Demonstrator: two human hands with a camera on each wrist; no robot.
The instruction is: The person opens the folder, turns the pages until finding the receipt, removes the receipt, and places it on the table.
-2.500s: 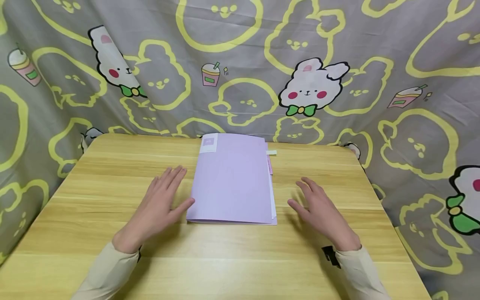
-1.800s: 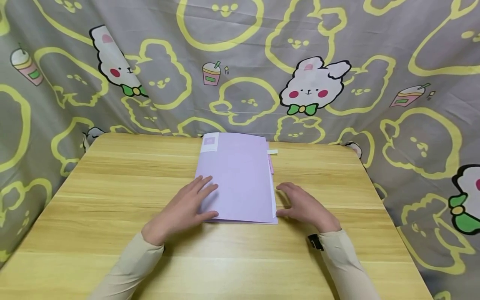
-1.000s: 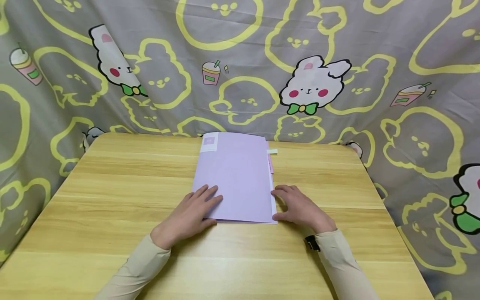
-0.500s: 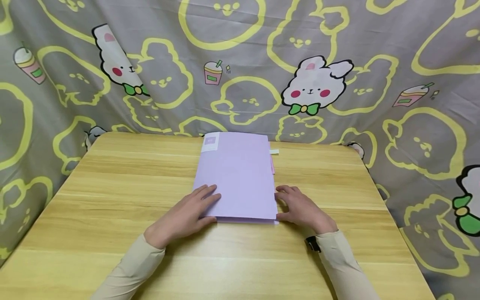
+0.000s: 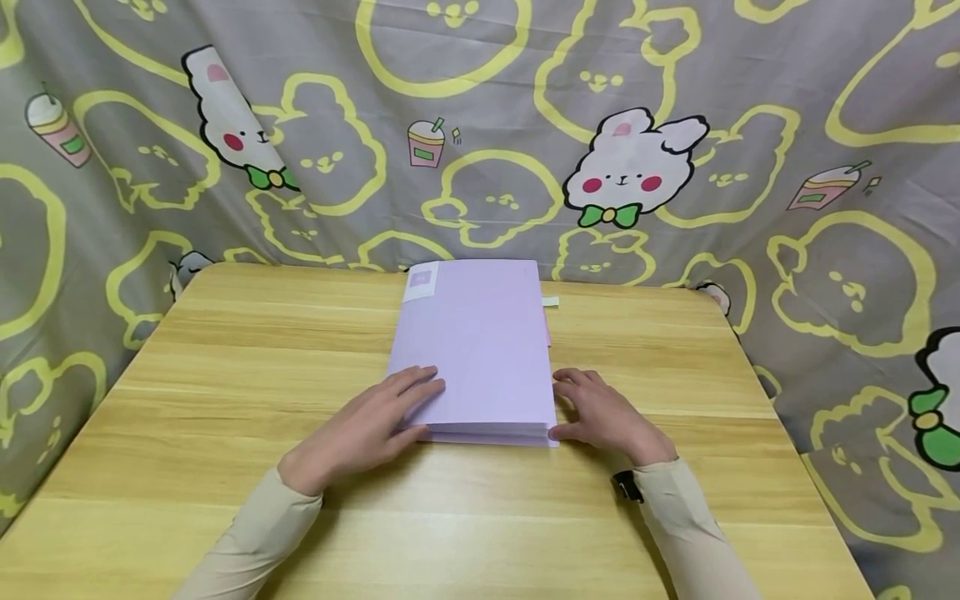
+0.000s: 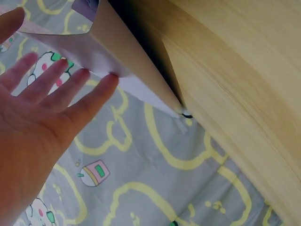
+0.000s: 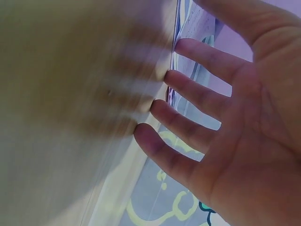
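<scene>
A light purple folder [image 5: 480, 350] lies on the table, a white label [image 5: 422, 281] at its upper left corner. Its cover is raised at the front, and a gap with layered pages shows below. My left hand [image 5: 363, 429] touches the folder's left side, fingers over the cover and thumb by the front corner. In the left wrist view the fingertips of that hand [image 6: 42, 127] meet the folder's spine side [image 6: 113, 52]. At the lower right edge is my right hand [image 5: 611, 421], thumb at the corner. The right wrist view shows its fingers [image 7: 197, 99] spread, tips on the tabletop.
A white tab [image 5: 551, 302] and a pink tab [image 5: 547, 332] stick out of the folder's right side. The wooden table [image 5: 480, 533] ends at a grey patterned curtain [image 5: 495, 125]. A black strap [image 5: 628, 486] sits at the right wrist.
Both hands have come in from the sides to the folder. The folder's cover has risen at the front right, so the gap above the pages is wider.
</scene>
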